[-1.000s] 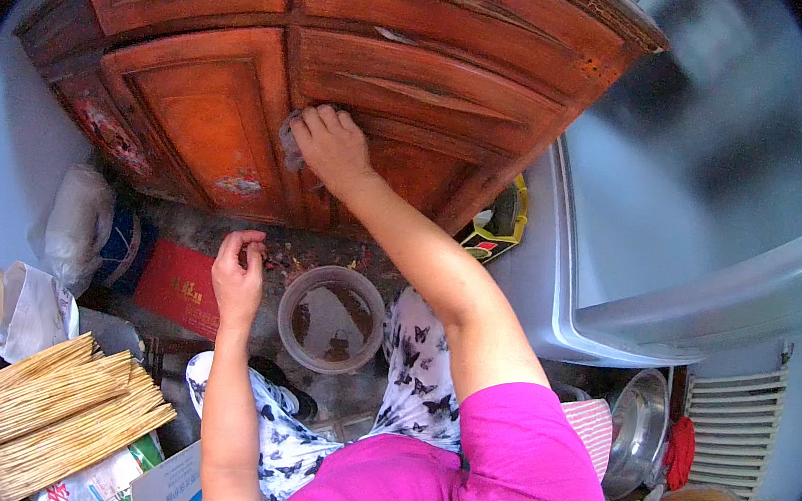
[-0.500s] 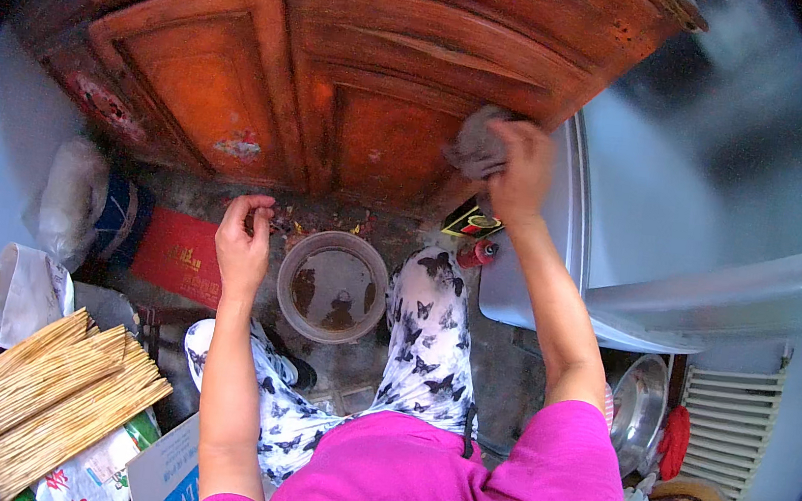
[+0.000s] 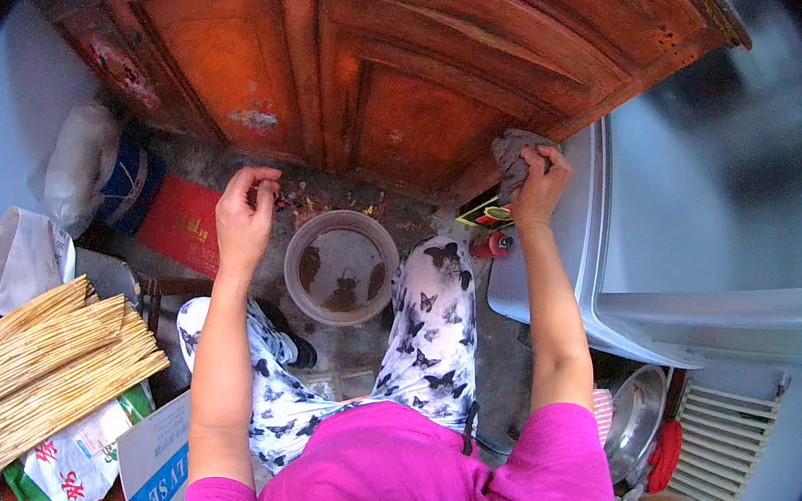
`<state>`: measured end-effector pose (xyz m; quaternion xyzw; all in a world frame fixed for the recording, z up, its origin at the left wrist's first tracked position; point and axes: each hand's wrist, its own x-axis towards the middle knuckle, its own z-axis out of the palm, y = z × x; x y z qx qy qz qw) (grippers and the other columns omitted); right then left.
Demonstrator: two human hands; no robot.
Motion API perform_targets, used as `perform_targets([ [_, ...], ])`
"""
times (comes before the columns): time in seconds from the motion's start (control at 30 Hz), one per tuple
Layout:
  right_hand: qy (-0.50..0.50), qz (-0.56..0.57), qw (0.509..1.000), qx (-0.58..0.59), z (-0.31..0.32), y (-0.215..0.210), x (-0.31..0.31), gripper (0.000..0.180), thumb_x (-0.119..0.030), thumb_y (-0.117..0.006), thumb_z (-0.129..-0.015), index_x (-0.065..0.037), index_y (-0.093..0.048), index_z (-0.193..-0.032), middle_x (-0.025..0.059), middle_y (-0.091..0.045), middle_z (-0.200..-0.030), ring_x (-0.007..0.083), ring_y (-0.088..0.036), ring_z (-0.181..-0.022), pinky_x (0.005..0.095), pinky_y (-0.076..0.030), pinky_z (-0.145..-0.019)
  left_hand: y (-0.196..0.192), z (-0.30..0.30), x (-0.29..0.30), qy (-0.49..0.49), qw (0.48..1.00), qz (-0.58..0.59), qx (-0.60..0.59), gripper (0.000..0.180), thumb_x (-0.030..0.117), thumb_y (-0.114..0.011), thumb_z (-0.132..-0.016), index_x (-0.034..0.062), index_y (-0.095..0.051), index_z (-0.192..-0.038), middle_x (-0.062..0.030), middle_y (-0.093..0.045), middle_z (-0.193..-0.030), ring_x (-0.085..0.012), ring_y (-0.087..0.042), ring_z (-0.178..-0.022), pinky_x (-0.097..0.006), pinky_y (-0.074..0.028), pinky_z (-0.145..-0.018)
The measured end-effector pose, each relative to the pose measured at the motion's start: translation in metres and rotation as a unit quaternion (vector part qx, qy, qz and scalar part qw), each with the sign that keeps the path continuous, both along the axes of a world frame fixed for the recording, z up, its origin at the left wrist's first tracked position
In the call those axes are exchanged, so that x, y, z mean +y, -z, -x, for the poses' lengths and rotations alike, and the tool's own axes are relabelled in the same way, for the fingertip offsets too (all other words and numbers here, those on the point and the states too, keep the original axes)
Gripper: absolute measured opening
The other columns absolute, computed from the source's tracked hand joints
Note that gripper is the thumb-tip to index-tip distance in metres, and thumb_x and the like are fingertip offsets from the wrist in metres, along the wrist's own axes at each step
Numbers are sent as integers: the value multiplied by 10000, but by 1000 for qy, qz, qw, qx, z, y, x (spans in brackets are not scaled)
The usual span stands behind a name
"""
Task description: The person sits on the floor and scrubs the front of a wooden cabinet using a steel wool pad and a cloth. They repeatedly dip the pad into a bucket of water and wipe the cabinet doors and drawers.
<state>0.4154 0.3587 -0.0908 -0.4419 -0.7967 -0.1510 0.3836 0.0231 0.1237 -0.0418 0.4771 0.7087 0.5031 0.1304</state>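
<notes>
A crumpled grey cloth (image 3: pixel 510 161) is gripped in my right hand (image 3: pixel 540 187), with fingers closed on it. Hand and cloth are at the right lower edge of the reddish-brown wooden cabinet (image 3: pixel 425 130), beside the light grey appliance. My left hand (image 3: pixel 245 213) hangs above the floor in front of the cabinet, its fingers loosely bent and a gap between thumb and forefinger. Nothing shows in it. Between my arms, a round translucent basin (image 3: pixel 389 269) of murky water stands on the floor near my knee.
A black box (image 3: pixel 485 211) and a red bottle (image 3: pixel 493 245) stand below my right hand. The grey appliance (image 3: pixel 561 239) closes off the right side. At left are a red box (image 3: pixel 182 223), a bundle of thin sticks (image 3: pixel 62 360) and a cardboard box (image 3: pixel 156 450).
My right hand has moved slightly right and down with the grey cloth, nearer the cabinet's corner. My left hand has stayed almost in place. The view has shifted slightly.
</notes>
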Motion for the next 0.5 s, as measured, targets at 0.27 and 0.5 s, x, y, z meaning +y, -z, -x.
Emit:
perform_targets([
  [0.27,-40,-113,974,193,46,2,20,534,-120,-715,-767,-52,-507,-1254,211,-429,-1298,390,-413,-1226,516,-327,-1062,-2,15,-17,-28,999,38,-19,128,38,-572,-980,11,-676,-1049,-61,-698,-961,-148,-662,-885,-283,-512,-824],
  [0.5,83,69,967,229,65,237,-12,791,-67,-771,-669,54,-328,-1313,263,-339,-1345,444,-336,-1292,567,-238,-1124,-5,18,-26,-63,993,89,45,105,16,-573,-971,-18,-664,-1012,-86,-673,-944,-160,-656,-903,-284,-504,-834],
])
